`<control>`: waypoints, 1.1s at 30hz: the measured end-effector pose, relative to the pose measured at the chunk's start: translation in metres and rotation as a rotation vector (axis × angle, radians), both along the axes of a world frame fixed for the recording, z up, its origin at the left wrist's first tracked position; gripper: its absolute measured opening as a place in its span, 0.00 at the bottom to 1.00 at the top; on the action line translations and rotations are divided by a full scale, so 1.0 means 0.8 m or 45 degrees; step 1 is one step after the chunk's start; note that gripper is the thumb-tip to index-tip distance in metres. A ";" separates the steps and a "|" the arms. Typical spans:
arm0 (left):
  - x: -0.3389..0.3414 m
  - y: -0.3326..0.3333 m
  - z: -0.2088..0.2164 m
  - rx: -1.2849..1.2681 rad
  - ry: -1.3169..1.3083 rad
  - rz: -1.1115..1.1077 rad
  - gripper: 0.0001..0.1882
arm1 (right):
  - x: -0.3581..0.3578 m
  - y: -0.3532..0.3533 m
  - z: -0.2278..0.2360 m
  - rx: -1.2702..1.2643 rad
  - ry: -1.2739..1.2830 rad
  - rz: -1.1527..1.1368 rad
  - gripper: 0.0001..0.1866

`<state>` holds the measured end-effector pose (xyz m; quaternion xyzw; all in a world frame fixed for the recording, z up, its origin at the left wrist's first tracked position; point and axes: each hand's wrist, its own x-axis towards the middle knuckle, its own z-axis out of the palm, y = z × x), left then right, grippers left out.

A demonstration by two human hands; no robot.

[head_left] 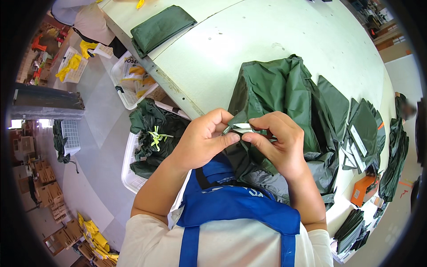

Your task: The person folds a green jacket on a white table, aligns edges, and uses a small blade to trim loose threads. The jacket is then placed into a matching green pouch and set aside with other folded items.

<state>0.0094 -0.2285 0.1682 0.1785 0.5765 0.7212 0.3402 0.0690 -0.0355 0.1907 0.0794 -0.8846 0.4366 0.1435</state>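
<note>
My left hand (205, 135) and my right hand (281, 139) meet above the near edge of the table, thumbs and forefingers pinched together. Between them is a small white strip (243, 126), seemingly folded, against dark green fabric. Something small and shiny shows at my left fingertips, too small to name. A large dark green sheet of thin coated fabric (275, 86) is bunched on the table behind my hands. Its greyish underside (272, 187) hangs toward my blue apron (240, 207). My fingers hide part of the fabric edge.
A folded green fabric piece (162, 29) lies at the table's far left corner. Left of me, a white basket (129, 171) holds green fabric with yellow-green ties. Cut green pieces (364, 127), white strips (358, 141) and an orange box (364, 190) lie right. A person (91, 22) is at far left.
</note>
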 end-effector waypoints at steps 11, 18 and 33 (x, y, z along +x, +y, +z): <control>0.003 -0.003 0.003 -0.065 0.064 0.230 0.13 | 0.023 0.045 -0.016 -1.098 -0.565 0.124 0.41; 0.005 0.007 0.024 -1.079 1.564 -0.095 0.24 | 0.059 0.074 -0.028 -0.169 -0.860 -0.049 0.15; -0.105 0.037 0.039 -0.457 1.511 -0.004 0.03 | 0.327 0.377 -0.171 0.241 -0.746 -1.601 0.37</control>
